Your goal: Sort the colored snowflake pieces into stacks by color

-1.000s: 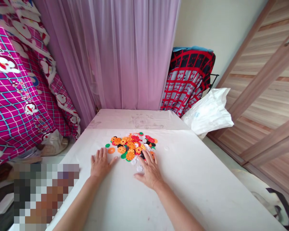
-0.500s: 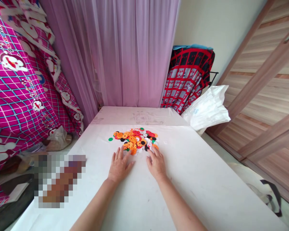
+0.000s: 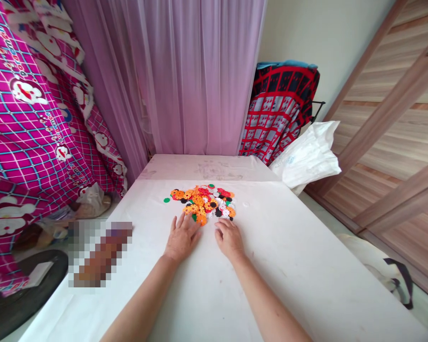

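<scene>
Both hands flat, holding nothing: left hand (image 3: 182, 237) and right hand (image 3: 229, 236) now close together at near edge of the plastic disc pile (image 3: 204, 204) on the white table (image 3: 306, 266). Pile tighter than a second ago; loose discs got swept in.

Sheer lilac curtain (image 3: 195, 76), full height, hanging behind the far end of a long white table (image 3: 306, 266). Plain cream wall (image 3: 324, 38) to its right. Pale wood-grain sliding wardrobe doors (image 3: 395, 133) along the right side. Magenta cartoon-print checked fabric (image 3: 24, 123) at left. Red, black and grey patterned blanket (image 3: 278, 114) draped in the corner; white plastic bag (image 3: 306, 159) beside it. Soft daylight through the curtain.
</scene>
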{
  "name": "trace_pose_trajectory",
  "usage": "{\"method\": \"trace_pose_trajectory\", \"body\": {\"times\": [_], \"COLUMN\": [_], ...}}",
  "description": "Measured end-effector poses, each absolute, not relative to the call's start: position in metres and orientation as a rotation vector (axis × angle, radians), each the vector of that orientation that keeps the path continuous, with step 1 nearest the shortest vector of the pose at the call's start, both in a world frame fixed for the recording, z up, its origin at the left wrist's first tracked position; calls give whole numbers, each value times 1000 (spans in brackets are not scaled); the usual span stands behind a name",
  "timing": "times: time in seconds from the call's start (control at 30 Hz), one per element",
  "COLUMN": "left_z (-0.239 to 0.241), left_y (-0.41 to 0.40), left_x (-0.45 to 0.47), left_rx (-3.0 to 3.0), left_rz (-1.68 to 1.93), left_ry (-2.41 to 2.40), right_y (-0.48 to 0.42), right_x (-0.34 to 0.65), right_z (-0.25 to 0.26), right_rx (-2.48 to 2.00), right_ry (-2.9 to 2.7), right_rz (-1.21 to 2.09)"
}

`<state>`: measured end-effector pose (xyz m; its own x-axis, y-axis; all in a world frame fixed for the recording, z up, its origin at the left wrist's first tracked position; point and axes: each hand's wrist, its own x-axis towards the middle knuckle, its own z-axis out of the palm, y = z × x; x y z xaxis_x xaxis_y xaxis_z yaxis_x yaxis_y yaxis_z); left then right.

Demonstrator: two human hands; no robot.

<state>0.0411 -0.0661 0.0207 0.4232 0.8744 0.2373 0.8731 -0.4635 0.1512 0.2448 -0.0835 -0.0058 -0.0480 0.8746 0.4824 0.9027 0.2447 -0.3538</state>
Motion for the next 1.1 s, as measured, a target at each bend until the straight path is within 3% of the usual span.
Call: {"method": "trace_pose_trajectory", "body": {"times": [0.23, 0.47, 0.8, 1.1], "left_z": [20, 20, 21, 19], "left_y": [-62, -43, -15, -21], "left_x": [44, 63, 45, 26], "left_rx": [2728, 2691, 2254, 2444], "left_rz": [517, 359, 344, 613], "left_ry": [1536, 1512, 2085, 1662], "right_y": [-83, -85, -87, -67], "right_x": [242, 239, 240, 207], "right_z": [-4, 0, 3, 13], "right_rx": [-1649, -1687, -1685, -1783], "right_ry": [-1899, -1889, -1888, -1805], "right_rz": [-58, -66, -27, -53]}}
